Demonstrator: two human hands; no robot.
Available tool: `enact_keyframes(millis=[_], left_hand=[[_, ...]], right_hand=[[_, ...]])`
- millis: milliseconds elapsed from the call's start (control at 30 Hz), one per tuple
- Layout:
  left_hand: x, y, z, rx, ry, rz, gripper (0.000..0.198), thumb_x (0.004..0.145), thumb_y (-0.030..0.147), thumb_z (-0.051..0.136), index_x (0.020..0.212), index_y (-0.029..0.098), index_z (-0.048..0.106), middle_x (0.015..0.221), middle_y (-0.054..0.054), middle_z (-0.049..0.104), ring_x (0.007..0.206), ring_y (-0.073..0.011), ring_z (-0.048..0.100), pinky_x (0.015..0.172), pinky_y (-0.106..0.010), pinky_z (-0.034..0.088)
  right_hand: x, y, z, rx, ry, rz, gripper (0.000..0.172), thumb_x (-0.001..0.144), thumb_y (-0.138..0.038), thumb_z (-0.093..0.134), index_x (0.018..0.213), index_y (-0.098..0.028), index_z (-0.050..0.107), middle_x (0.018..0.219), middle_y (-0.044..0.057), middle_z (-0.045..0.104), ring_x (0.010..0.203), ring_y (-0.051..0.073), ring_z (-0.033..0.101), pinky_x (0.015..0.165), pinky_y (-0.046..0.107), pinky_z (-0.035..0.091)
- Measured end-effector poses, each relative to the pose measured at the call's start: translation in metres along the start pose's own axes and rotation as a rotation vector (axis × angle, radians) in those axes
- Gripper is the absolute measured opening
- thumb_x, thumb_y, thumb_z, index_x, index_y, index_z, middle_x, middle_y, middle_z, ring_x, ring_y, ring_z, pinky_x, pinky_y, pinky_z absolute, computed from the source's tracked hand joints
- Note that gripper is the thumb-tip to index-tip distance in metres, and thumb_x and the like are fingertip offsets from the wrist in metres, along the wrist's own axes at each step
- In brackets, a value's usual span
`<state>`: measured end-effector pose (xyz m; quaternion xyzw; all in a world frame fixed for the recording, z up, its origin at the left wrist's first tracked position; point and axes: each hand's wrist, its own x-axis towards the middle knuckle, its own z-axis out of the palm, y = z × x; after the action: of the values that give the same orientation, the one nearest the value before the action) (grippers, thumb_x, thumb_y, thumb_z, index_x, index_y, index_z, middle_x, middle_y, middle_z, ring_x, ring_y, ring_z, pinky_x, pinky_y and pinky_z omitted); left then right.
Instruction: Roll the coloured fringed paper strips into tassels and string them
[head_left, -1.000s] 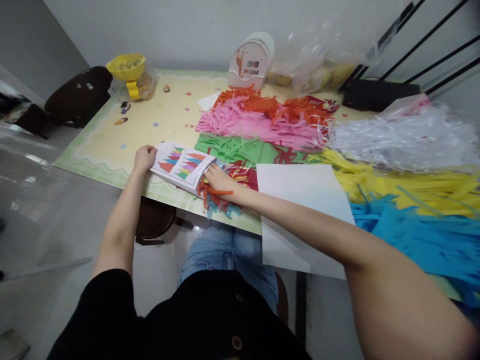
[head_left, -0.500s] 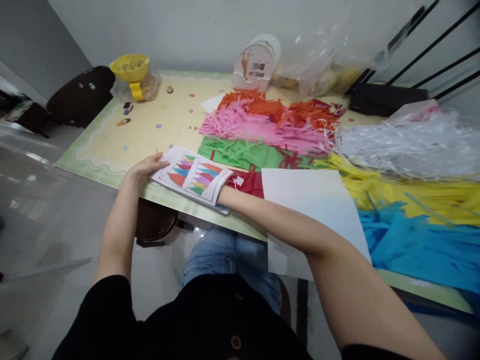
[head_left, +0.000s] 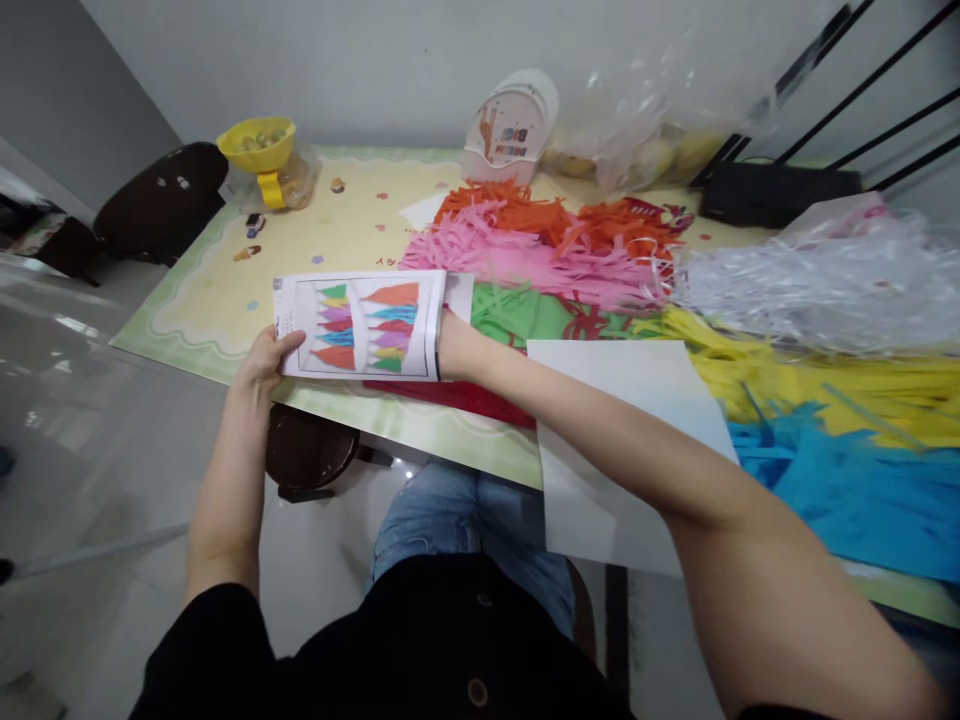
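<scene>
A white printed packet [head_left: 356, 345], with a picture of colourful tassels, is held over the table's near edge. My left hand [head_left: 268, 355] is closed on its left edge, the thumb lying on the printed face. My right hand [head_left: 454, 348] reaches in at the packet's right end. Its fingers are hidden there, and whether they are inside the packet or behind it I cannot tell. Red tissue paper [head_left: 480, 400] shows below and to the right of the packet. Just behind lies fringed green tissue paper [head_left: 525, 312], partly covered by the packet. A white sheet [head_left: 615, 400] lies under my right forearm.
Fringed pink [head_left: 517, 250], orange [head_left: 510, 205], yellow [head_left: 825, 390] and blue tissue paper [head_left: 847, 490] lie across the table. White shredded strips [head_left: 817, 280] are at right. A yellow-topped jar [head_left: 259, 150] stands back left, a round-topped holder [head_left: 510, 130] by the wall. A dark stool [head_left: 311, 450] is below.
The packet has been raised and turned from slanted to nearly level, its printed face more toward me. Both hands moved with it, and more red tissue paper shows beneath.
</scene>
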<state>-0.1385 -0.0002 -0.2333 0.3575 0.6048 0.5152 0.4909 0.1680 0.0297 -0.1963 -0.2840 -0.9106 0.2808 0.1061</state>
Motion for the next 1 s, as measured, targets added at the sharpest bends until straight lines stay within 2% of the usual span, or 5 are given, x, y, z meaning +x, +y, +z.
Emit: enact_keyframes(millis=[233, 367, 533, 667, 1000], left_hand=[[-0.037, -0.030, 0.041, -0.221, 0.154, 0.184, 0.067, 0.047, 0.042, 0.096, 0.106, 0.020, 0.072, 0.115, -0.011, 0.082, 0.118, -0.0367, 0.075, 0.094, -0.044, 0.068], [-0.054, -0.050, 0.066, -0.413, 0.185, 0.231, 0.068, 0.057, 0.049, 0.094, 0.116, 0.027, 0.070, 0.127, -0.005, 0.079, 0.134, -0.0315, 0.067, 0.106, -0.044, 0.063], [-0.086, -0.075, 0.118, -0.567, 0.103, 0.199, 0.075, 0.062, 0.053, 0.094, 0.129, 0.032, 0.066, 0.143, -0.004, 0.070, 0.147, -0.0304, 0.056, 0.112, -0.048, 0.059], [-0.108, -0.087, 0.144, -0.575, -0.025, 0.097, 0.076, 0.063, 0.056, 0.093, 0.130, 0.033, 0.066, 0.146, -0.004, 0.068, 0.148, -0.0310, 0.055, 0.118, -0.051, 0.054], [-0.099, 0.017, 0.128, 0.045, -0.403, 0.326, 0.075, 0.061, 0.038, 0.099, 0.129, 0.025, 0.072, 0.133, -0.011, 0.075, 0.125, -0.0327, 0.071, 0.108, -0.042, 0.058]], right_hand=[[-0.049, 0.005, -0.088, 0.219, 0.083, -0.091, 0.032, 0.090, -0.028, 0.060, 0.113, -0.019, 0.080, 0.105, 0.006, 0.081, 0.104, 0.028, 0.074, 0.103, 0.047, 0.057], [-0.077, 0.013, -0.136, 0.308, 0.668, -0.042, 0.034, 0.097, -0.047, 0.063, 0.115, -0.022, 0.077, 0.119, 0.008, 0.077, 0.112, 0.023, 0.071, 0.099, 0.038, 0.057], [-0.079, 0.027, -0.104, 0.462, 0.624, 0.049, 0.095, 0.080, -0.075, 0.074, 0.156, -0.026, 0.044, 0.153, 0.015, 0.057, 0.130, 0.029, 0.064, 0.094, 0.044, 0.061], [-0.074, 0.033, -0.070, 0.348, 0.781, 0.041, 0.088, 0.091, -0.075, 0.061, 0.161, -0.030, 0.033, 0.161, 0.015, 0.049, 0.142, 0.032, 0.056, 0.106, 0.050, 0.057], [-0.122, 0.014, -0.096, 0.427, 0.768, 0.004, 0.079, 0.088, -0.061, 0.072, 0.156, -0.034, 0.040, 0.144, 0.013, 0.067, 0.123, 0.029, 0.070, 0.097, 0.043, 0.059]])
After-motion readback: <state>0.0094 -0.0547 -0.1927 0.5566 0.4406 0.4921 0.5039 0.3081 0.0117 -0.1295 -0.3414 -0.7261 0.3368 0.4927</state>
